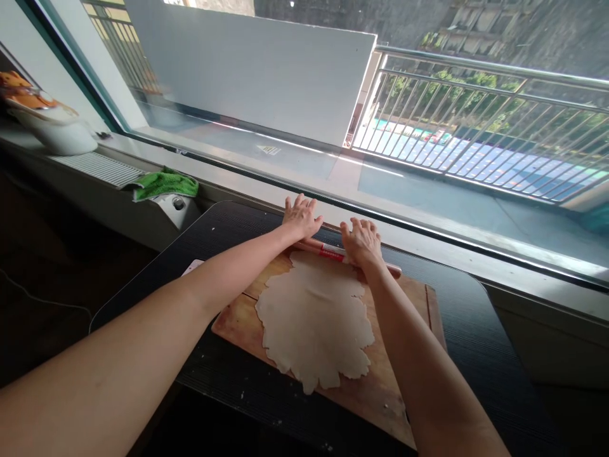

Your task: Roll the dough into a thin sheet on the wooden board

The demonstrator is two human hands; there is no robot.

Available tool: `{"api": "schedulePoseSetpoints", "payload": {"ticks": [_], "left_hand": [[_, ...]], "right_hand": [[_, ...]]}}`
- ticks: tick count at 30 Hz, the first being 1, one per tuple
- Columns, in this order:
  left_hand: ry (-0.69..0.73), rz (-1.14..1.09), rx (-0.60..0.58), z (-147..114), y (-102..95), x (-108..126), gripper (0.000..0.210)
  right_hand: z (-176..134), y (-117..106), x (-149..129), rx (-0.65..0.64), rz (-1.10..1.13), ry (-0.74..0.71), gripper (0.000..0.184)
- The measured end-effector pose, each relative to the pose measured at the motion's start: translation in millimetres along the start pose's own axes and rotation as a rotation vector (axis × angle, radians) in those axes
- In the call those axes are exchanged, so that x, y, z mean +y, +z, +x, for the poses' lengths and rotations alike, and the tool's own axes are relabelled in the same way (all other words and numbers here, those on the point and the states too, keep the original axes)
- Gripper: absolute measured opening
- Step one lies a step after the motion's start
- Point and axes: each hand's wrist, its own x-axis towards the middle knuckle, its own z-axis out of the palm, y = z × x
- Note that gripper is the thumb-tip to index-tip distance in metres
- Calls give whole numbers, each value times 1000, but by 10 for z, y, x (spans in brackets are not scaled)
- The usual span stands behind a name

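A wooden rolling pin (pixel 332 251) with a red label lies across the far edge of a thin, ragged-edged sheet of dough (pixel 314 317). My left hand (pixel 302 218) rests on the pin's left part, fingers spread and pointing away from me. On its right part lies my right hand (pixel 362 240), palm down with the fingers stretched out past the pin. Neither hand's fingers wrap round it. Under the dough is a wooden cutting board (pixel 238 322), whose far edge is partly hidden by the hands and pin.
The board sits on a black table (pixel 476 330) against a window ledge (pixel 428 257). White specks dot the table's near edge. To the left are a green cloth (pixel 166 184) and a white pot (pixel 59 130). A metal railing (pixel 451 120) stands beyond the glass.
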Motion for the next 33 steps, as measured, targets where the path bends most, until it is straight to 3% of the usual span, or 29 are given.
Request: {"api": "schedulePoseSetpoints", "payload": {"ticks": [6, 15, 20, 24, 27, 30, 33], "left_hand": [[-16, -27, -134, -278, -14, -33, 62], [88, 11, 29, -1116, -94, 5, 52], [97, 7, -24, -1478, -159, -17, 54], [10, -19, -128, -1374, -280, 111, 51], [28, -37, -59, -1177, -315, 279, 51], [65, -41, -87, -1031, -226, 372, 52], [7, -57, -204, -926, -97, 367, 57]], "right_hand": [[-345, -25, -37, -67, -29, 53, 58], [-1183, 42, -96, 87, -101, -32, 51], [-1599, 94, -88, 80, -102, -44, 57], [-1595, -64, -110, -65, -83, -60, 56], [-1381, -233, -119, -44, -49, -16, 53], [-1144, -268, -79, 51, -56, 13, 50], [-966, -175, -7, -33, -45, 46, 50]]}}
